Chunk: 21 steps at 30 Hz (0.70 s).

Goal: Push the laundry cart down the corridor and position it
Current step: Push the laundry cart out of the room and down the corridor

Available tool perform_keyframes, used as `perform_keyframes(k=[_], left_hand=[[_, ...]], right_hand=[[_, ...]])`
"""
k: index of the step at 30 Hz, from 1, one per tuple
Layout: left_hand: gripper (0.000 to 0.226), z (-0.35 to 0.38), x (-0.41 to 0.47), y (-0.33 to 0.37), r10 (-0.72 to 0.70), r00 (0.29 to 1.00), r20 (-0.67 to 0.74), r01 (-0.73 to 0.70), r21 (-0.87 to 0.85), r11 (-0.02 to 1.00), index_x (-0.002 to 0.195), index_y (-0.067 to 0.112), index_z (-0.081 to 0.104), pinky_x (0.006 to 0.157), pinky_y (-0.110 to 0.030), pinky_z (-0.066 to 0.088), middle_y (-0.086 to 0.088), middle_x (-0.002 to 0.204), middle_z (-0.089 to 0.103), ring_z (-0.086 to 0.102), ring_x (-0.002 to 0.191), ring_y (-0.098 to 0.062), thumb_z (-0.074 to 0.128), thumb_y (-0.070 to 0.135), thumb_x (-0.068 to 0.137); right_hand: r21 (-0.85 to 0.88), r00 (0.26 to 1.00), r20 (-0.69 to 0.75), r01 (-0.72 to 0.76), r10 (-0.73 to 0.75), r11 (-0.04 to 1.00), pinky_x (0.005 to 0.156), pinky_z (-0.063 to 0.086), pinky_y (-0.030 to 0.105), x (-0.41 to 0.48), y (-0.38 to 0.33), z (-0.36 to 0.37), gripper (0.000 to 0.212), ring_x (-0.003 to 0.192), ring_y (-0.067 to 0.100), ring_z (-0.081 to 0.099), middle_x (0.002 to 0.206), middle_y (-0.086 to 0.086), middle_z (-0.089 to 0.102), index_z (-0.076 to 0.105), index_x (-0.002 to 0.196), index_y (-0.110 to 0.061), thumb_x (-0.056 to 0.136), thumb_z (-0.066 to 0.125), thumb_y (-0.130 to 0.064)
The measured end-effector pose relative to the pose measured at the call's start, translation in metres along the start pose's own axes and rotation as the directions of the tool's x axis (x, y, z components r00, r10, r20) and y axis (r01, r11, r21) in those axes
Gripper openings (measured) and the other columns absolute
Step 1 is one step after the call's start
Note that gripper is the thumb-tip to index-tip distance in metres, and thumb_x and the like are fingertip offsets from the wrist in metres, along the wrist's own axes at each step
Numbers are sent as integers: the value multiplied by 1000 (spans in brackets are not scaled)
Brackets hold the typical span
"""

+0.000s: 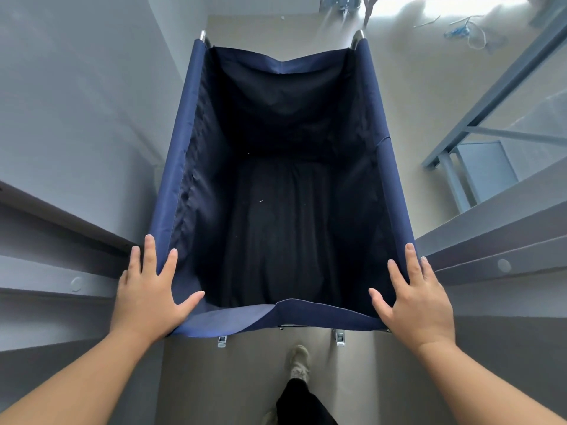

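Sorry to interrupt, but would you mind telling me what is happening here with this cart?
A person is standing behind a blue fabric laundry cart in a narrow corridor, seen from their own head camera. The left hand rests on the near left corner of the cart's rim and the right hand on the near right corner, fingers spread flat rather than clenched. The dark inside of the cart looks empty. Walls stand close on both sides, and a metal frame stands ahead on the right.
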<state>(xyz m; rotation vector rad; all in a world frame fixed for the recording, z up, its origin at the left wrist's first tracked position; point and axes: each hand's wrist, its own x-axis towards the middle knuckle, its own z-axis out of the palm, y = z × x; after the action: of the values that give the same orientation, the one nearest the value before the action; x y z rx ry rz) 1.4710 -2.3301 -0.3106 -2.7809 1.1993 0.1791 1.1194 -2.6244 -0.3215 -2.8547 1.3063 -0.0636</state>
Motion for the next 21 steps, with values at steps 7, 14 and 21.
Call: perform_keyframes(k=[7,14,21], left_hand=[[106,-6,34,3,-6,1000,5,6,9,1000,145,4,56,97,-68,48,-29,164,22,34,141,-57,40,80,72],[107,-13,66,6,-6,1000,-14,6,23,1000,145,4,56,100,-66,48,-31,164,24,36,141,-58,38,80,73],[108,-21,99,9,-28,999,-14,29,9,1000,147,5,54,99,-64,50,-30,165,23,35,144,-57,36,81,73]], right_hand=[[2,1000,25,15,-15,1000,88,53,54,38,2,0,70,130,47,50,158,18,35,64,129,-8,85,42,-57],[-4,999,14,29,-28,1000,88,53,55,75,3,1,69,129,48,51,158,18,35,64,129,-7,85,42,-57],[7,1000,1,15,-15,1000,86,54,54,112,1,1,67,130,47,51,159,17,34,64,128,-7,84,47,-54]])
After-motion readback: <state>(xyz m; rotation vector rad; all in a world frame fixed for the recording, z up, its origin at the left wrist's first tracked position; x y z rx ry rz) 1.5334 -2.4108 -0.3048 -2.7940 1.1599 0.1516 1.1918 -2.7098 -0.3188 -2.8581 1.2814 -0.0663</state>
